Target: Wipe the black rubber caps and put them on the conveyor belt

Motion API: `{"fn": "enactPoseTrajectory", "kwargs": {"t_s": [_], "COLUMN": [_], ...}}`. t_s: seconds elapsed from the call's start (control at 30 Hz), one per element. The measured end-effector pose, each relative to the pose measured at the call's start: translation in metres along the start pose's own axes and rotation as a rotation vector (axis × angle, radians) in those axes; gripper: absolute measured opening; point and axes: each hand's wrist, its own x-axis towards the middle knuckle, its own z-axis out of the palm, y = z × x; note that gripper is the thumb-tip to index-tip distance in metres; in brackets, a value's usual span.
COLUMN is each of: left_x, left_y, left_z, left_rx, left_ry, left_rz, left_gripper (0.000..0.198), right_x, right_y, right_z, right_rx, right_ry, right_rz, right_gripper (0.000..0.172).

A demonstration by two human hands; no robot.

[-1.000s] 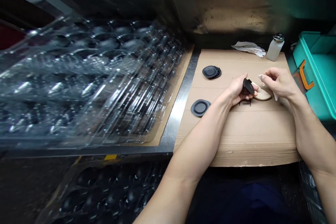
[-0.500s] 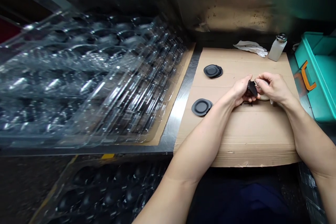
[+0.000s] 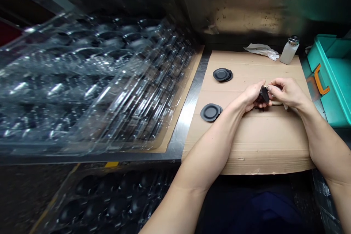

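Observation:
My left hand (image 3: 251, 95) is closed around a small black disc-shaped part (image 3: 264, 95), which it holds tilted on edge above the cardboard. Pinched in the fingers of my right hand (image 3: 290, 91) is a white cloth (image 3: 274, 87), pressed against the upper edge of that part. Much of the cloth is hidden by the fingers. Two groups of similar black discs lie to the left, one farther back (image 3: 222, 74) and one nearer (image 3: 211, 112), each with pieces overlapping. Small dark pieces (image 3: 259, 109) show on the cardboard just under my left hand.
A cardboard sheet (image 3: 268, 137) covers the work surface. Behind my hands are a crumpled white glove or cloth (image 3: 261, 50) and a white bottle with a metal top (image 3: 290, 50). A teal box (image 3: 337, 106) with an orange handle stands right. Stacked clear plastic trays (image 3: 90, 80) fill the left.
My right hand has shifted slightly along the edge of the black part with the cloth. The part has tilted a little in my left hand.

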Motion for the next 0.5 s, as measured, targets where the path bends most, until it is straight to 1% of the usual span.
{"fn": "enactPoseTrajectory", "kwargs": {"t_s": [0.27,0.4,0.5], "left_x": [-0.0007,-0.0021,-0.0034], "left_y": [0.0019,0.0049,0.0056], "left_z": [-0.0013,-0.0012,0.0007], "left_rx": [0.001,0.025,0.064], "left_ry": [-0.048,-0.074,-0.081], "left_rz": [0.010,0.000,0.000], "left_gripper": [0.054,0.051,0.049], "right_x": [0.0045,0.0061,0.0060], "right_y": [0.0051,0.0035,0.0034], "right_z": [0.0021,-0.0015,-0.0053], "right_rx": [-0.202,-0.332,-0.405], "right_ry": [0.025,-0.002,-0.032], "right_rz": [-0.155,-0.208,-0.212], "right_gripper": [0.024,0.022,0.022]}}
